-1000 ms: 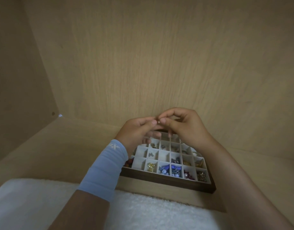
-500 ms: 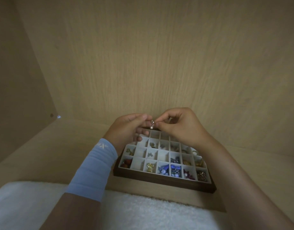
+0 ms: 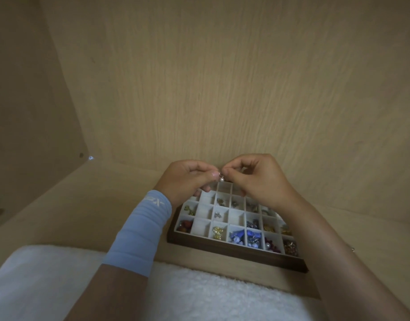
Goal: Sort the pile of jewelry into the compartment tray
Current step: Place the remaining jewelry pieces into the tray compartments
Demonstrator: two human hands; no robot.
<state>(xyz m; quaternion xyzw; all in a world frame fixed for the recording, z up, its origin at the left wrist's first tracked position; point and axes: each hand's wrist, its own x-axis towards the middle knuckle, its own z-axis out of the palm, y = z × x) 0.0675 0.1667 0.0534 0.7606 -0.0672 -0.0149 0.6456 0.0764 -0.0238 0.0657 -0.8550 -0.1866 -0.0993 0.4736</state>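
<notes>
Nearest you lies a white fluffy cloth (image 3: 199,293), and across it reaches your left forearm in a pale blue sleeve (image 3: 141,232). The sleeve has a white mark near the wrist that looks like crossed letters, upside down from here and too small to read; no other writing shows. Beyond the cloth, on the wooden shelf (image 3: 95,205), sits the dark-rimmed tray (image 3: 234,250). Its near row is mostly filled with red, gold, blue and dark pieces, and several middle compartments are bare. Above the tray's far rows your left hand (image 3: 185,179) and right hand (image 3: 255,179) meet, each grip pinching the metal top of one small pearl piece (image 3: 221,179). A second ago your fingertips hid it completely and your left hand covered the tray's left column. Now the pearl hangs in plain sight and that column is uncovered. That suggests the piece is freed and ready to be dropped into a compartment. No loose pile is in view. Behind everything stands the plain wooden wall (image 3: 222,89).
</notes>
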